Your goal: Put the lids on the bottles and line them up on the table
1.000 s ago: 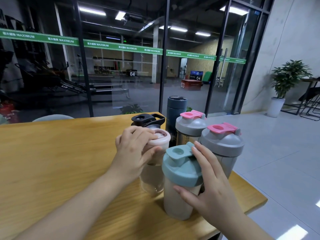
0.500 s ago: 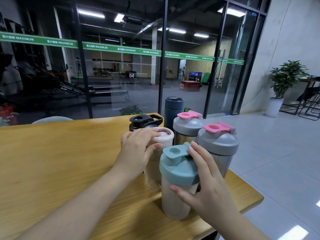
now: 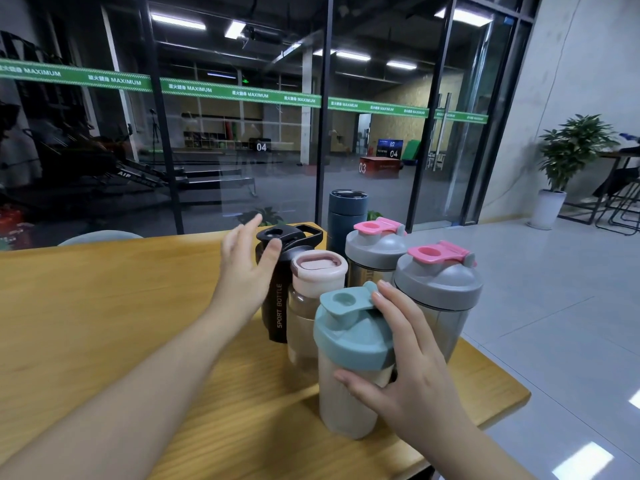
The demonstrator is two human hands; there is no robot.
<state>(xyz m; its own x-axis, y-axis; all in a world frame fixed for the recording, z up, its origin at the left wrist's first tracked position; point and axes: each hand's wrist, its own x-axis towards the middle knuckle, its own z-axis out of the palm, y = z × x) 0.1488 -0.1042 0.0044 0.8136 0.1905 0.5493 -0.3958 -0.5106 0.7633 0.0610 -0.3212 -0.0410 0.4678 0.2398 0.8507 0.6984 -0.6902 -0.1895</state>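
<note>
Several lidded bottles stand close together near the right end of the wooden table (image 3: 104,323). Nearest me is a cream shaker with a teal lid (image 3: 349,344); my right hand (image 3: 408,368) wraps its right side. Behind it stands a clear bottle with a pale pink lid (image 3: 317,271). My left hand (image 3: 244,268) is open, fingers spread, its thumb touching a black sport bottle (image 3: 277,306). Two grey-lidded shakers with pink caps (image 3: 375,249) (image 3: 438,282) and a dark blue tumbler (image 3: 346,216) stand behind and to the right.
The table's right edge (image 3: 512,403) is just beyond the bottles, with tiled floor below. A glass wall (image 3: 242,150) runs behind the table. A potted plant (image 3: 568,157) stands far right. A chair back (image 3: 100,235) shows behind the table's far edge.
My left hand has let go of the pink-lidded bottle and moved up and back to the black sport bottle, opening out. My right hand stays on the teal-lidded shaker.
</note>
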